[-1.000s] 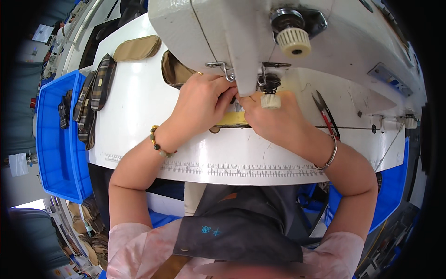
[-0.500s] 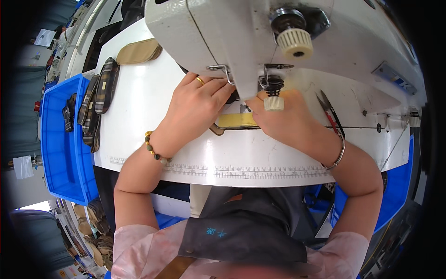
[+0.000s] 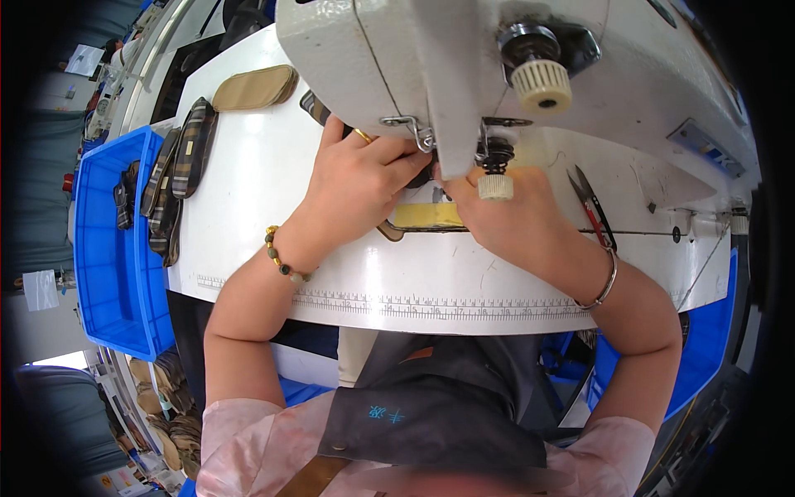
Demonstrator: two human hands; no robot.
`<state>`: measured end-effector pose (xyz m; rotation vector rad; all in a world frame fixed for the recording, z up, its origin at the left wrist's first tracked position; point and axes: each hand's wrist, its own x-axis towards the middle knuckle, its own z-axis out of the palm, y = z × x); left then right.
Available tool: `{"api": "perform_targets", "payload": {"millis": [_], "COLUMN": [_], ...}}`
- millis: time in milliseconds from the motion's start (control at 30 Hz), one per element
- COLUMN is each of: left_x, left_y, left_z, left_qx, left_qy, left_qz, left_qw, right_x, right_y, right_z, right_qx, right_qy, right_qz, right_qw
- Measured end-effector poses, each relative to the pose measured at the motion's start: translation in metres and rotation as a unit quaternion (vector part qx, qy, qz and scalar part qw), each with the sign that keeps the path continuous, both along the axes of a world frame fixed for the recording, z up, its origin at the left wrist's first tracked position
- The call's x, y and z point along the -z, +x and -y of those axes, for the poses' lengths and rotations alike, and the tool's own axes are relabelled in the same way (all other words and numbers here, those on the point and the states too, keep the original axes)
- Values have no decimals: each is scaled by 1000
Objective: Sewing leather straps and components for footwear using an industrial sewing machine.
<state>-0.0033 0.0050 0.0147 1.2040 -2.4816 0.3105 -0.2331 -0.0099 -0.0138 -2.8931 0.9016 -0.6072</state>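
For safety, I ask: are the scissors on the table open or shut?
Open: the scissors lie with two blade tips apart, the white table showing between.

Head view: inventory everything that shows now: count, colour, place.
Sewing machine with ribbed knobs: one, white, top centre to right.
Flat worktable with printed ruler: one, white, beneath the hands.
Flat strip: one, yellow, between the hands.
Plaid fabric piece: one, brown, beyond left hand, mostly hidden.
Stacked plaid fabric pouches: at least two, brown, table's left edge.
Flat oval fabric piece: at least one, tan, table's upper left.
Thread snips: one, red and black, table's right side.
Plastic bins: at least two, blue, far left and lower right.
Piled fabric pieces: several, tan and brown, lower left.
Apron: one, dark grey, lower centre.
Bracelets: two, beaded and silver, one per wrist.
Left hand: one, bare, left of machine's lower tip.
Right hand: one, bare, right of it.
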Motion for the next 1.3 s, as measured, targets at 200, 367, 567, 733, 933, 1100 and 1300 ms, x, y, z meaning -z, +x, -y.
{"api": "perform_targets", "payload": {"millis": [200,367,567,733,933,1100,1300], "left_x": [-4,-5,-5,-5,-6,-2,1], "left_y": [-1,-2,-4,0,-4,-7,-15], "left_z": [-4,-5,-6,-4,-7,-8,-11], "left_qx": [4,1,-13,-2,9,3,-24], "left_qy": [17,47,87,101,88,79,70], "left_qz": [24,6,-14,-23,-8,-11,-21], "left_qw": [1000,999,996,995,996,997,997], "right_x": [-3,-4,-4,-4,-4,-1,1], "right_y": [4,0,1,1,1,2,0], "right_z": [-1,0,1,1,-2,-1,4], "right_qx": [-12,-21,-27,-28,-17,-4,1], "right_qy": [12,-2,-2,1,-7,-20,-22], "right_qz": [-1,0,16,16,-15,-23,-8], "right_qw": [1000,1000,1000,999,1000,1000,1000]}}
